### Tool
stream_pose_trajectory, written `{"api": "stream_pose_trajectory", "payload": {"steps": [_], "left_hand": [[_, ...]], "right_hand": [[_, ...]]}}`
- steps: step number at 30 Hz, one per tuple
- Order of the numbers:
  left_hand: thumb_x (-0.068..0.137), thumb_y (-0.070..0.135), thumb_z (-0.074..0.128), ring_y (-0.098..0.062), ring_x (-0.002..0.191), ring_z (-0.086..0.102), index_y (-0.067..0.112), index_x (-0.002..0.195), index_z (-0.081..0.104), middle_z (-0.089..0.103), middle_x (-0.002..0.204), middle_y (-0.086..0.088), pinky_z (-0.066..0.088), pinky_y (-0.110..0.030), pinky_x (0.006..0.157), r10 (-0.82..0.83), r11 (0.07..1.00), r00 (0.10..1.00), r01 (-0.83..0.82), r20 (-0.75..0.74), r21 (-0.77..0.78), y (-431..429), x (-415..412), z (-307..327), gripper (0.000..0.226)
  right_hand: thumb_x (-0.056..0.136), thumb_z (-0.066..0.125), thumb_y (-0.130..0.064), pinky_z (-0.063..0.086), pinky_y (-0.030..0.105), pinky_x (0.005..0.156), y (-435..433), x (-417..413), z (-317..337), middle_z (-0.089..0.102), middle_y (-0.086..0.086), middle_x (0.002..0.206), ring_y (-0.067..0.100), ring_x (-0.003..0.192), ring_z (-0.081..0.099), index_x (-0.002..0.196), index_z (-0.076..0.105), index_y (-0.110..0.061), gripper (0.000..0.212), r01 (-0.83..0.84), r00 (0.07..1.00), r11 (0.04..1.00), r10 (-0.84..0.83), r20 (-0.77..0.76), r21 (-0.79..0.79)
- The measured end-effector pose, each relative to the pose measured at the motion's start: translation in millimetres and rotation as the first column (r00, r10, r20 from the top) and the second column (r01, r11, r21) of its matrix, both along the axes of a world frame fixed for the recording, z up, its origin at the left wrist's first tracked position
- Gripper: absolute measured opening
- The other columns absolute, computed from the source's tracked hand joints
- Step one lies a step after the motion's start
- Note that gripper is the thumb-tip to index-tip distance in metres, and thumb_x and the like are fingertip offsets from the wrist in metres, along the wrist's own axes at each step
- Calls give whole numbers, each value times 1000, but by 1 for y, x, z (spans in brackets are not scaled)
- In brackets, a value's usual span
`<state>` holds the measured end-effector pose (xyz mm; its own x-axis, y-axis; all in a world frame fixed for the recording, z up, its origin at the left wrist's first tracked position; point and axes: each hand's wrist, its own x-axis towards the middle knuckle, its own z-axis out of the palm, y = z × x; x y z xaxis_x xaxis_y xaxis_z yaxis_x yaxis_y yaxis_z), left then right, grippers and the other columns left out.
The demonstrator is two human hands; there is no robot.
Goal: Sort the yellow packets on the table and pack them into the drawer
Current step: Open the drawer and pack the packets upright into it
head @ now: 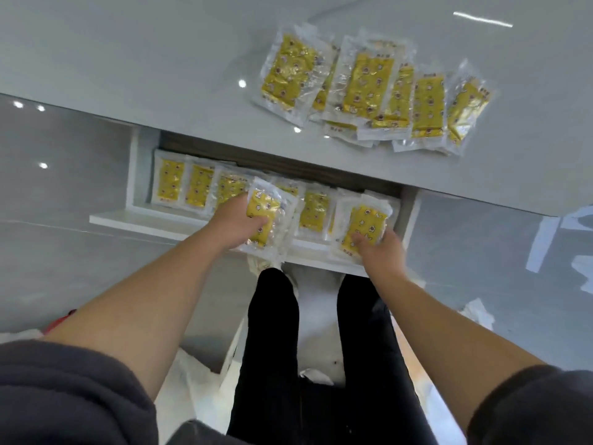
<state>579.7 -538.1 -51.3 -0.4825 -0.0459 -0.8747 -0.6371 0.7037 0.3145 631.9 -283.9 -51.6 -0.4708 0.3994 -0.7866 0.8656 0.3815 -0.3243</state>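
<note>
gripping yellow packets (pixel 265 211) over drawer (pixel 141 219): left hand (pixel 238 221), right hand (pixel 380 250); print illegible

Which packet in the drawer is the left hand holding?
The tilted packet in the middle of the drawer, raised above the others; the left hand grips it.

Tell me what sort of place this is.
Likely a shop or stockroom counter, though a home is possible: a glossy grey countertop, an open drawer beneath it lined with identical yellow packets, and more heaped on top.

A glossy grey table (pixel 160 59) bears an overlapping spread of yellow packets (pixel 369 85) near its front edge.
</note>
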Motion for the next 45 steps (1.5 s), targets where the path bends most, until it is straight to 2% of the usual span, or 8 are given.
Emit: {"api": "stream_pose_trajectory", "payload": {"steps": [4,12,16,24,27,32,37,45], "left_hand": [[93,30,60,-30,122,49,9,147,29,43,143,-12,43,-35,87,100,988,994,-104,-41,-114,-46,-5,-5,66],[95,25,57,-32,128,43,10,148,24,41,145,-13,35,-34,88,172,960,982,-186,-85,-210,-97,-29,-28,64],[96,23,55,-35,124,46,8,146,27,44,140,-15,37,-35,83,135,959,989,-145,-58,-245,-118,-39,-47,59],[93,9,52,-39,114,54,7,136,35,52,128,-19,42,-39,78,31,897,999,-37,-23,-440,-185,-43,-82,47],[89,7,55,-38,120,50,6,138,32,50,132,-19,44,-43,88,-84,869,995,99,53,-485,-185,-45,-83,54],[88,12,58,-32,111,58,6,133,35,59,120,-13,36,-33,73,-362,730,921,378,146,-569,-186,-46,-78,50],[90,-1,47,-37,108,58,3,135,33,60,119,-18,36,-36,71,-365,779,931,309,7,-546,-187,-40,-83,47],[96,3,46,-35,93,60,5,136,33,63,105,-18,37,-38,63,-256,836,944,109,-207,-538,-185,-32,-93,43]], "right_hand": [[90,65,-38,42,33,94,-60,-13,0,54,4,137,26,127,50,143,41,-11,64,-78,995,992,83,55,-98],[88,66,-34,47,26,67,-116,-57,-21,67,-7,98,14,90,63,112,58,-21,28,-147,989,970,146,-19,-191],[88,65,-36,50,28,70,-149,-61,-41,67,-3,109,16,97,63,120,57,-20,37,-109,993,974,114,13,-198],[89,65,-36,52,39,87,-239,-58,-75,66,1,112,21,101,62,124,56,-13,42,-39,999,978,42,14,-204],[90,64,-36,50,37,88,-264,-55,-82,63,-1,118,21,107,60,130,53,-13,48,-40,998,976,47,29,-213],[93,63,-30,45,31,85,-283,-51,-91,56,-6,109,16,105,55,129,52,-13,42,-25,1000,975,28,13,-220],[92,63,-24,53,34,79,-292,-53,-94,68,-4,98,18,92,64,102,59,-21,11,7,999,978,-14,-33,-207],[92,63,-23,50,30,65,-286,-50,-100,67,2,96,18,83,61,106,60,-12,18,-16,998,985,6,-60,-170]]}}
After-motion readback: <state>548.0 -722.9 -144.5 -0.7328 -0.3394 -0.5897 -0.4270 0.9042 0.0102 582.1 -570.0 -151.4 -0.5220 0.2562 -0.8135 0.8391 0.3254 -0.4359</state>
